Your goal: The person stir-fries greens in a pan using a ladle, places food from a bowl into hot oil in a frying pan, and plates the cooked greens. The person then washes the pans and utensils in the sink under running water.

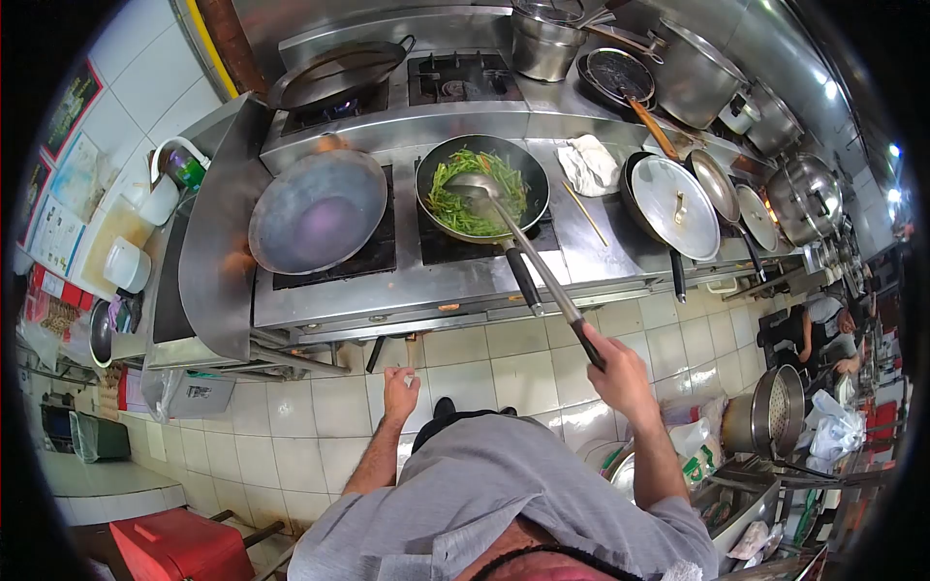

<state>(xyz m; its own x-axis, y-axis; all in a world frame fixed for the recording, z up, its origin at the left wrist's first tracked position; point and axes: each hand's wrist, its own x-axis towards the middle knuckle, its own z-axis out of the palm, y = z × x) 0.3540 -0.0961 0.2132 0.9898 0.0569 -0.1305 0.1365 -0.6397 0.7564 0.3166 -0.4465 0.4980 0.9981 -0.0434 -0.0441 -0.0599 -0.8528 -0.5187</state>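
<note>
Sliced green vegetables (pixel 450 198) lie spread over the inside of a round, dark frying pan with a black handle (pixel 526 279), which sits on the front burner of a stainless-steel stove (pixel 601 266). Among the vegetables rests the bowl of a long-handled steel ladle (pixel 536 254), its shaft slanting over the pan's rim toward the person. The right hand (pixel 620 376) has its fingers clamped around the ladle's black grip. The left hand (pixel 400 394) is in front of the stove, apart from the pan, fingers curled inward; whether they close on anything, I cannot tell.

Left of the pan sits a wide, round, grey metal wok (pixel 318 208), hazy inside. To the right lie a thin wooden stick (pixel 584 213) and a crumpled white cloth (pixel 588 165), then a flat, round silver lid (pixel 668 218) over a dark pan (pixel 631 194). Behind, on the raised back row, stands a broad, dark wok (pixel 339 76).
</note>
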